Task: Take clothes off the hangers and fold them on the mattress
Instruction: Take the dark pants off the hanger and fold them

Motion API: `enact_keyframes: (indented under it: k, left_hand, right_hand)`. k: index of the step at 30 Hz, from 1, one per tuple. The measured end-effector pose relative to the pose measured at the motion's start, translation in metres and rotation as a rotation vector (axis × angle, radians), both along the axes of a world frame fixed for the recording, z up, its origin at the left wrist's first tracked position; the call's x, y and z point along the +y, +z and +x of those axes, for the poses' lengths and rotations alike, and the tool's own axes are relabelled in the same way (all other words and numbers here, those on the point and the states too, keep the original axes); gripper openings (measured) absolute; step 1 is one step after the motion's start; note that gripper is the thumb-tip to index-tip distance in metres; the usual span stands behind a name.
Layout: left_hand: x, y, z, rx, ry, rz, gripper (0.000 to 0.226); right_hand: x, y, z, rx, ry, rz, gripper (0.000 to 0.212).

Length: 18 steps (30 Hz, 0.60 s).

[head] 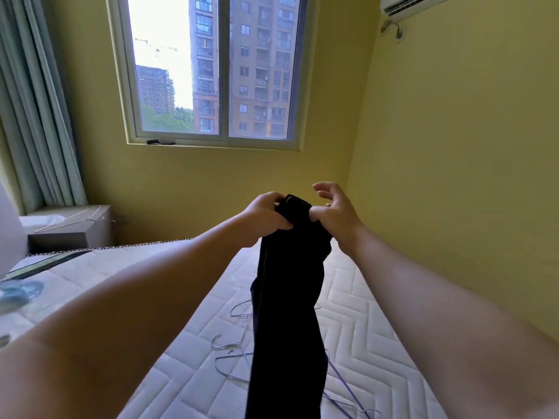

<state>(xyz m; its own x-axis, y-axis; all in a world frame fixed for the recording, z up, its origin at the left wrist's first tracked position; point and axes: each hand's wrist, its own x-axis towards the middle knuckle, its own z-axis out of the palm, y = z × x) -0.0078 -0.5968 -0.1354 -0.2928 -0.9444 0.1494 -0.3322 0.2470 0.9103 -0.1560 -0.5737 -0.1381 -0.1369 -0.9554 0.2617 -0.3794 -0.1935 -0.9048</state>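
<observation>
The step in hand is the fold itself, at its very beginning. A dark garment (290, 297), long and narrow like trousers, hangs in the air above the mattress (363, 313). It is held by its top end, and the lower part goes out of the picture at the bottom. No hanger is visible in it, so I judge that it is already off.

The left hand (267, 211) grips the top edge, with the fingers curled round the cloth. The right hand (335, 213) is just beside it. Its fingers are spread and lifted away from the cloth, and only the thumb lies against the edge. So the weight seems to be on the left hand alone.

Several bare wire hangers (233, 346) lie on the mattress directly under the garment. One more hanger (69, 220) lies on the low cabinet (90, 231) near the curtain.

The next move probably calls for a firm hold by the right hand on the top edge. Then the garment can be lowered flat on a free part of the mattress, beside the hangers and not on them, because the wire could catch the cloth or spoil the fold.
</observation>
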Motion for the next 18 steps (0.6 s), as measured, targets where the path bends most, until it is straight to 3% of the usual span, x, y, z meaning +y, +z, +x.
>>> enact_keyframes:
  k: [3, 6, 8, 12, 15, 17, 18]
  left_hand:
    - [-0.001, -0.002, 0.012, 0.206, -0.080, 0.060, 0.042]
    - [-0.002, 0.003, 0.025, 0.301, -0.146, 0.084, 0.036]
    - [-0.002, 0.003, 0.036, 0.352, -0.174, 0.129, 0.037]
    - [0.000, -0.001, 0.051, 0.373, -0.200, 0.200, 0.038]
    - [-0.002, -0.004, 0.061, 0.429, -0.218, 0.224, 0.039]
    - [-0.005, -0.004, 0.069, 0.457, -0.224, 0.241, 0.039]
    - [-0.006, -0.005, 0.073, 0.459, -0.229, 0.252, 0.040]
  right_hand:
    - [0.007, -0.003, -0.007, 0.335, 0.021, 0.194, 0.086]
    - [0.013, -0.002, -0.013, 0.644, -0.049, 0.282, 0.093]
    - [0.013, -0.003, -0.015, 0.749, -0.085, 0.291, 0.085]
    - [0.004, -0.009, -0.014, 0.618, 0.004, 0.294, 0.053]
    - [0.002, -0.014, -0.011, 0.401, 0.187, 0.384, 0.069]
    - [-0.003, -0.021, -0.014, 0.407, 0.245, 0.448, 0.084]
    - [-0.007, -0.026, -0.015, 0.449, 0.238, 0.467, 0.082]
